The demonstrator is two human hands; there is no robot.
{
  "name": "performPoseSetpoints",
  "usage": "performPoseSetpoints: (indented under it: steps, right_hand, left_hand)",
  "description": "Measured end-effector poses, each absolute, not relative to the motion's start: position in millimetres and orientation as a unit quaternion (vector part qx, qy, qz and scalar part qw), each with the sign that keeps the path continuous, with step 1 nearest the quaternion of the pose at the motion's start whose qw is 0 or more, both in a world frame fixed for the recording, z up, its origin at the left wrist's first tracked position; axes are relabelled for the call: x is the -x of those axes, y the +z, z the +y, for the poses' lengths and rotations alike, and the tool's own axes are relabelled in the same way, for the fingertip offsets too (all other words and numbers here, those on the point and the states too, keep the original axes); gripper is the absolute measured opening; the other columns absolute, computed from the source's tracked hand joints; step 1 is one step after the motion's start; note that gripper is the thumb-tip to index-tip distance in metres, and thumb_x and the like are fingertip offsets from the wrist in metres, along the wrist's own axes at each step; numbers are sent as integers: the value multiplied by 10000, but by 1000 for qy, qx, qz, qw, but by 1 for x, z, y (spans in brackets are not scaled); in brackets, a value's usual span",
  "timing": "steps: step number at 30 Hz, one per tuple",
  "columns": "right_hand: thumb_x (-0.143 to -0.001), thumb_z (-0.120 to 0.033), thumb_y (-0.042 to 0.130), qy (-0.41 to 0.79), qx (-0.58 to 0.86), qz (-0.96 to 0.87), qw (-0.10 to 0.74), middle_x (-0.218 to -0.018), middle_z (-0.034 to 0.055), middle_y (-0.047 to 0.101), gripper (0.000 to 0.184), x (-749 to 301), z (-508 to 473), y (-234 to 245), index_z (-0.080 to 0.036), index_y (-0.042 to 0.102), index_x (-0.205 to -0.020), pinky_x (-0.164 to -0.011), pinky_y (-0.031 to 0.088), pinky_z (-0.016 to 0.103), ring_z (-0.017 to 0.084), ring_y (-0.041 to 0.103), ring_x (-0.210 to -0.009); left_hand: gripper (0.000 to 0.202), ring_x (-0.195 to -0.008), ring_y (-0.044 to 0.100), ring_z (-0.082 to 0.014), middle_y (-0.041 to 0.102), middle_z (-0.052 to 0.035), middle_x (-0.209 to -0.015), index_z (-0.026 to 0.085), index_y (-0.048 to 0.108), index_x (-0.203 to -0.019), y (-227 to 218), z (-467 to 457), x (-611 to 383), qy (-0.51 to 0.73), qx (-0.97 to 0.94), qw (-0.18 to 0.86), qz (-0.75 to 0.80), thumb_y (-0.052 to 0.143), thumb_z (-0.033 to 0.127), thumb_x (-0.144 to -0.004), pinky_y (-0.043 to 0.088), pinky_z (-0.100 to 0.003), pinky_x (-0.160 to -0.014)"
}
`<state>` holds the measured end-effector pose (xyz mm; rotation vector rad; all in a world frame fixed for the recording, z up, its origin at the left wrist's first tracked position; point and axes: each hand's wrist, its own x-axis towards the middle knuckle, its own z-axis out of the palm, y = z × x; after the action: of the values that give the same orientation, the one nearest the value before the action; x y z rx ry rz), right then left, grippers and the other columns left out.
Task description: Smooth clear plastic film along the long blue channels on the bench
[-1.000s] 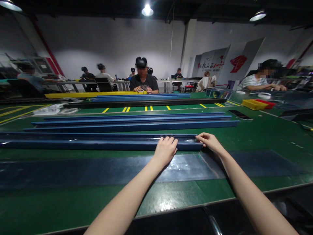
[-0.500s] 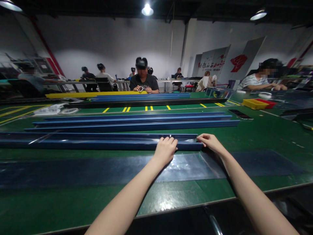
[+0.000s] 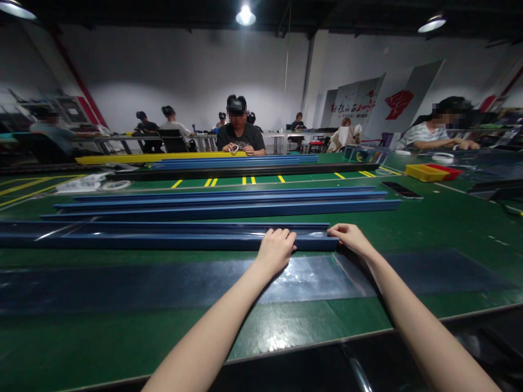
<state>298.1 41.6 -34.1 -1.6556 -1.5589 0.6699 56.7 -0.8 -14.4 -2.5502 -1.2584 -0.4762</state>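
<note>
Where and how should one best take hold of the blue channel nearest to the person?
I would grip the blue channel by its near wall, left of the left hand, coming from the person's side: it lies open side up, so that upright wall seems easy to pinch. The right hand is at its right end.

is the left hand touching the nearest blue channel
Touching: the head view shows the left hand resting on the nearest blue channel, its fingers bent over the near edge.
</note>
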Motion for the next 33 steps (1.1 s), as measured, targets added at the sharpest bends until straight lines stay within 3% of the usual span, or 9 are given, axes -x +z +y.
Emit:
performPoseSetpoints:
  steps: [33]
  right_hand:
    - [-571, -406, 592, 256, 655, -622, 345, -471, 30, 568, 265, -305, 44, -38, -148, 607, -513, -455, 345, 223, 112, 492, -461]
  left_hand:
    - [177, -826, 549, -179, 586, -33, -870, 183, 496, -960, -12, 2, -55, -154, 886, 113, -422, 490, 287, -816, 374, -298, -677]
